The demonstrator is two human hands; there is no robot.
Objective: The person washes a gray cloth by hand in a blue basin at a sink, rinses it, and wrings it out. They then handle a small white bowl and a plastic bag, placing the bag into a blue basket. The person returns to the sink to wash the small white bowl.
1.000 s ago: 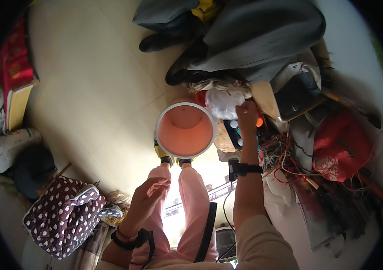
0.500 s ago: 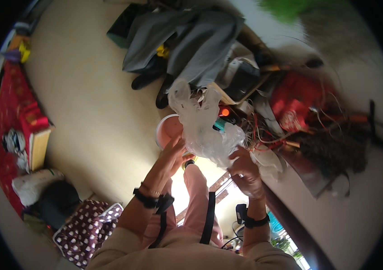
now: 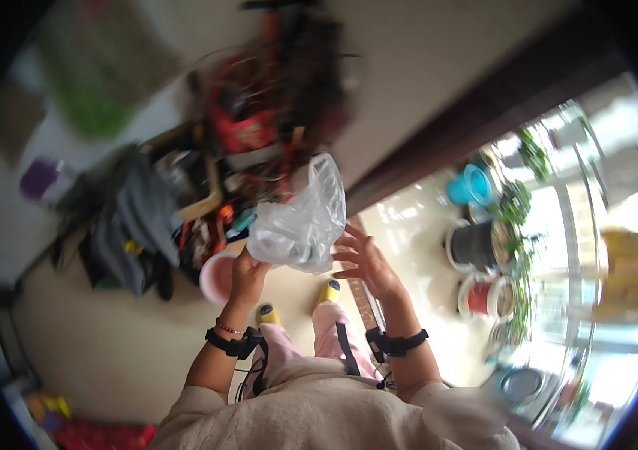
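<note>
A translucent white plastic bag [image 3: 300, 229], crumpled and puffed out, hangs in front of me at about the middle of the view. My left hand [image 3: 248, 274] is closed on its lower left edge, the fingers partly hidden behind the plastic. On the bag's right side my right hand [image 3: 370, 264] has its fingers spread, the tips close to the plastic; whether they touch it is unclear. What the bag holds, if anything, cannot be made out. Just left of my left hand, on the floor, stands a pinkish round bucket [image 3: 216, 279], partly covered by that hand.
Grey cloth [image 3: 135, 225] and a pile of tools and red items [image 3: 244, 124] lie beyond the bag. A dark door frame [image 3: 476, 112] runs along the right. Past it stand a blue bucket [image 3: 470, 185], a dark plant pot [image 3: 476, 245] and a red-and-white pot [image 3: 488, 296].
My view has swung right, toward the doorway and plants. The left hand now grips the bag's lower left edge. The right hand has gone from curled at the bag to spread beside it.
</note>
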